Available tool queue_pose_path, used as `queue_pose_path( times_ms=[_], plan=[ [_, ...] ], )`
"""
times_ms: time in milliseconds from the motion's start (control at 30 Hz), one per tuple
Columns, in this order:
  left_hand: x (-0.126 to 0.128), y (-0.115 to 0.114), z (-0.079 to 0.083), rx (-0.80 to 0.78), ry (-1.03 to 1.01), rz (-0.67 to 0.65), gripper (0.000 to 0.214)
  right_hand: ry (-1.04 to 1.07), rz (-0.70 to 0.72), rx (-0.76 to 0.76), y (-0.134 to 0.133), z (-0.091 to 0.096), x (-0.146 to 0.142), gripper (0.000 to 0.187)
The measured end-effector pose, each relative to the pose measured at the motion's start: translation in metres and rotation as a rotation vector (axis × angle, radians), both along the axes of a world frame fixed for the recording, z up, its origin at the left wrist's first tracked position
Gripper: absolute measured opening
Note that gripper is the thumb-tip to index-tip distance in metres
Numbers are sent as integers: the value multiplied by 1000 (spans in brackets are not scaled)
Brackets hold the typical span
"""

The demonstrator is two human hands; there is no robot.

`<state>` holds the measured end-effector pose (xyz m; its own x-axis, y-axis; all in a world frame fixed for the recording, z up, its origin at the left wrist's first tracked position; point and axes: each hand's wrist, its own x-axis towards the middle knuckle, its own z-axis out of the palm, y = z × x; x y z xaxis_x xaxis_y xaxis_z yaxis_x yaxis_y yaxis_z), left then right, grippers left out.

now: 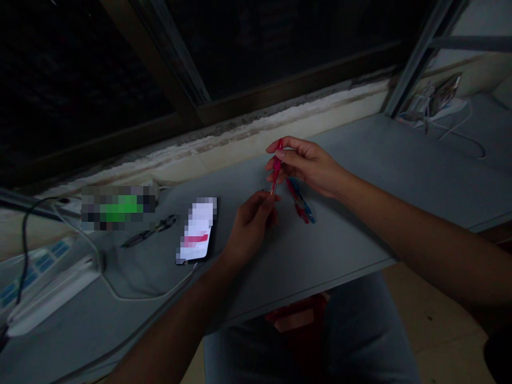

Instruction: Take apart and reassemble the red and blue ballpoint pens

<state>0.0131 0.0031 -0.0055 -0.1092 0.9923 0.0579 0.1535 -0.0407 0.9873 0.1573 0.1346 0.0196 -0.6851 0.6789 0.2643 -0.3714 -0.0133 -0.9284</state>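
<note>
Apparently the step in hand is a two-handed working of one pen: nearest, the left hand pinches the lower end of a pink pen, and the right hand grips its upper end, so the pen slants between them above the bench. Whether its parts are joined or loose cannot be told; the next move likely calls for steadiness below and a controlled turn or pull above. Right of the pink pen lie red and blue pens, left of it a lit phone, and beyond it a dark window.
</note>
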Motion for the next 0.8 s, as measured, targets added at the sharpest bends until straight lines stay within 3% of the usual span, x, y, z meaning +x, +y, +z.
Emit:
queue_pose_path(
  times_ms=[300, 800],
  plan=[
    [0, 0, 2, -12, 63, 22, 28, 41, -8, 26, 6, -3, 0, 25],
    [-4, 1, 1, -33, 91, 74, 24, 116, -185, 19, 18, -3, -1, 36]
  ],
)
